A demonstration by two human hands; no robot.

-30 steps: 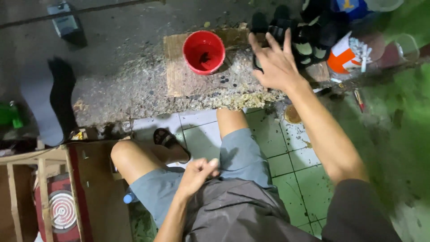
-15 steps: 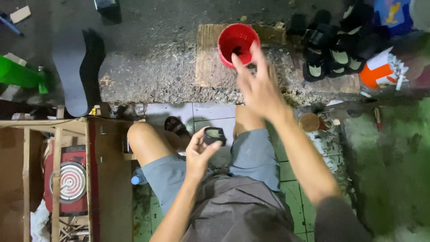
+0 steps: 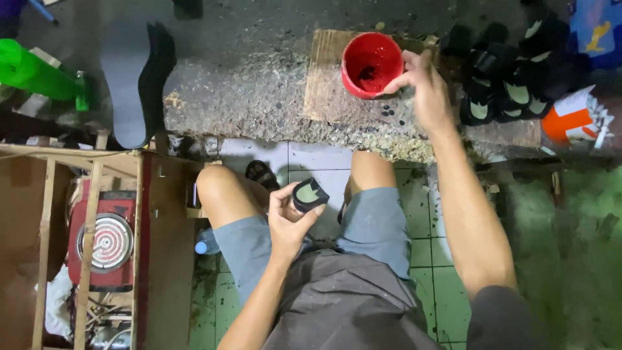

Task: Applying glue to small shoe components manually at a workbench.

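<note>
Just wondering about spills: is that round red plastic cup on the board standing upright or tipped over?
Upright. The round red plastic cup shows its open mouth to the camera above, dark red inside, and the right hand touches its rim.

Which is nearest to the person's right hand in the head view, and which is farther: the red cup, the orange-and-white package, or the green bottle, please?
From the right hand:
1. Red cup: touching the fingers, just left of the hand on the cardboard.
2. Orange-and-white package: off to the right, beyond the black pieces.
3. Green bottle: far left, across the frame.
</note>
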